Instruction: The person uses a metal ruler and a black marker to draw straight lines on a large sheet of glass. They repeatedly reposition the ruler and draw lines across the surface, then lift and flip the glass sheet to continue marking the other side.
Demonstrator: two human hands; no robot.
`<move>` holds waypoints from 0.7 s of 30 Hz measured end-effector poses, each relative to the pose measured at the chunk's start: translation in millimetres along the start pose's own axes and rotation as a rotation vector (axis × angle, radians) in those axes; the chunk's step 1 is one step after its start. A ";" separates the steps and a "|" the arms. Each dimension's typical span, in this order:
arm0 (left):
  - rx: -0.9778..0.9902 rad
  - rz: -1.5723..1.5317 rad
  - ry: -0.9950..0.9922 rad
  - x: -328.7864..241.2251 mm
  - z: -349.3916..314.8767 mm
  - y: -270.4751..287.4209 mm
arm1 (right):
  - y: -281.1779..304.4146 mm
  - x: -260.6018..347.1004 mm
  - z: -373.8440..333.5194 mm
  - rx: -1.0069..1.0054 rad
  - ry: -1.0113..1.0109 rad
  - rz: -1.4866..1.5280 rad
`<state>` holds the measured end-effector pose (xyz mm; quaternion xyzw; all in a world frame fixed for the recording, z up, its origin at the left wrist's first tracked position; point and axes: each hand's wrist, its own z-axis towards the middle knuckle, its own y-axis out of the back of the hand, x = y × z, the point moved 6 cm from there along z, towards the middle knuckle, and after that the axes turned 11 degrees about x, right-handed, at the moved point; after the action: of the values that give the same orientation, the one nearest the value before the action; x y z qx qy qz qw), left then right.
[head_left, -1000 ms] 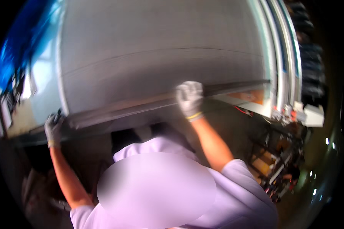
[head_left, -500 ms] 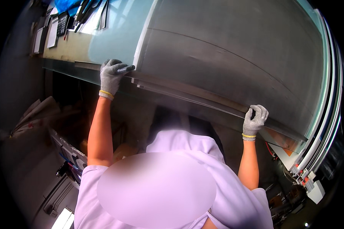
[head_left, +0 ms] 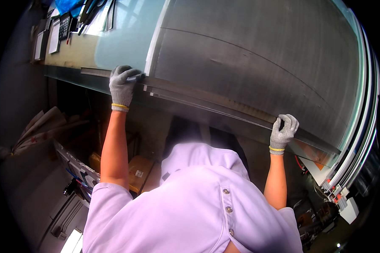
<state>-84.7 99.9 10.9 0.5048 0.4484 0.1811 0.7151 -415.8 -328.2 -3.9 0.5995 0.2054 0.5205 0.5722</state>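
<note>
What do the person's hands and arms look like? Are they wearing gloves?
Yes. Both the left hand and the right hand wear grey knitted gloves with a yellow band at the cuff. The forearms are bare. Short sleeves of a pale lilac shirt, which has small round buttons, cover the upper arms.

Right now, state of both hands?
Left hand: closed on the near edge of the grey metal sheet, gloved.
Right hand: closed on the same edge, further along, gloved.
</note>
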 end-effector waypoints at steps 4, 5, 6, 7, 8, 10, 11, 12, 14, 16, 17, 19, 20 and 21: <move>-0.219 -0.074 -0.021 -42.3 -16.6 -10.0 | 0.0 0.8 -0.3 -0.004 0.003 -0.004; -0.169 0.003 -0.143 -81.3 -12.8 -14.0 | 0.0 0.3 -0.8 -0.005 0.000 -0.006; -0.099 0.009 -0.238 -103.1 -15.4 -28.8 | 0.2 -0.3 -0.7 0.001 0.002 0.001; -0.033 0.086 -0.272 -126.4 -21.6 -45.2 | -0.2 -1.6 -1.0 0.006 0.005 0.009; 0.017 0.041 -0.303 -149.5 -22.6 -58.2 | -0.3 -2.7 -1.6 0.010 0.008 0.014; 0.059 0.007 -0.351 -173.8 -18.6 -74.4 | 4.0 -8.8 -4.8 -0.007 -0.007 -0.002; 0.044 -0.027 -0.334 -175.5 -16.1 -80.5 | 8.3 -13.9 -6.0 -0.012 -0.011 -0.010; 0.029 -0.058 -0.318 -175.3 -14.6 -85.7 | 15.0 -23.5 -9.8 -0.031 -0.031 -0.024; 0.013 -0.086 -0.277 -175.3 -13.8 -88.1 | 24.9 -52.9 -19.9 -0.074 -0.052 -0.062; 0.003 -0.112 -0.247 -174.1 -12.3 -88.9 | 28.2 -82.0 -27.3 -0.040 -0.060 -0.088; 0.000 -0.126 -0.235 -173.8 -11.3 -89.8 | 28.1 -83.7 -27.6 -0.041 -0.062 -0.079; 0.002 -0.133 -0.222 -174.1 -10.3 -90.2 | 27.4 -85.5 -27.7 -0.042 -0.067 -0.056; 0.007 -0.129 -0.221 -174.4 -9.2 -89.6 | 27.0 -85.8 -27.6 -0.043 -0.070 -0.044; 0.012 -0.125 -0.221 -174.6 -8.3 -89.7 | 26.8 -86.1 -27.6 -0.044 -0.074 -0.032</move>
<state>-201.9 -57.8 10.9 0.4970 0.3986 0.0769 0.7669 -481.0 -394.7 -18.7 0.6022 0.1824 0.4932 0.6008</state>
